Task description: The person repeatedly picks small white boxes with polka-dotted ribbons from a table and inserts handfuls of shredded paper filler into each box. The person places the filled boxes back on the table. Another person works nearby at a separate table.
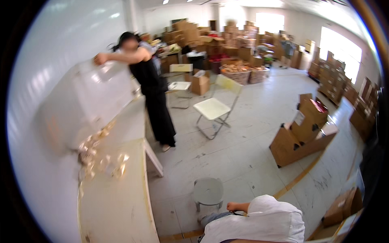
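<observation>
My right hand (234,206) is low in the frame, beside my white shirt and jeans, its fingers curled. A thin dark item shows just under it, too small to name. A grey plastic stool (208,191) stands on the floor close to this hand. My left hand is out of sight. At the left runs a long pale table (117,202), with a heap of shiny gold-coloured wrappers or packets (97,156) on it, blurred. Further along, a person in black (150,73) stretches an arm over a large translucent plastic bag or sheet (85,97).
White folding chairs (212,108) stand beyond the table. Brown cartons (302,129) sit on the floor at the right, more (342,206) at the lower right. Stacked boxes (188,34) fill the back, where another person (288,50) stands. A white wall (40,81) borders the table.
</observation>
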The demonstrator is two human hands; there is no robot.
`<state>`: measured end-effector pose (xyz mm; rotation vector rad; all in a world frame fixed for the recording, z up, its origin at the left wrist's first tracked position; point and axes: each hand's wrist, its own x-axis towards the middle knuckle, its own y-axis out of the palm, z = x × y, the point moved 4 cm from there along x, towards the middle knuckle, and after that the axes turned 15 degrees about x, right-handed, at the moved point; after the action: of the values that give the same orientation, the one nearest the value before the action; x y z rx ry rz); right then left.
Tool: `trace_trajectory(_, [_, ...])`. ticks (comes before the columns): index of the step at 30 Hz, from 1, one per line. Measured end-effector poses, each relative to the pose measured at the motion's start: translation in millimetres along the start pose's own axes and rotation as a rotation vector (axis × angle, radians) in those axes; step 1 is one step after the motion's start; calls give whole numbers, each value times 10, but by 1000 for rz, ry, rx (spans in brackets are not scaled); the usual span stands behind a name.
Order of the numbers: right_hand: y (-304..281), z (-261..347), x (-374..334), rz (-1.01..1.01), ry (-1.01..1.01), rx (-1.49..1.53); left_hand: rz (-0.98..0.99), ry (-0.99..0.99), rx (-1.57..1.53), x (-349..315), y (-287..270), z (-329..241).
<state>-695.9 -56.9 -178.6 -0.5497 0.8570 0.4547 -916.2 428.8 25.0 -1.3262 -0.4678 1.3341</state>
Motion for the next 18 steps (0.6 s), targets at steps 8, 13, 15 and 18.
trace_trajectory(8, [-146, -111, -219, -18, 94, -7, 92, -122, -36, -85, 380, 541])
trace_trajectory(13, [-149, -53, -130, -68, 43, 118, -8, -208, -113, -12, 578, 526])
trace_trajectory(15, [-86, 69, -122, -32, 6, 179, 54, -204, -151, 64, 739, 634])
trace_trajectory(18, [-47, 223, -177, -13, -3, 160, -33, -237, -108, 15, 727, 611])
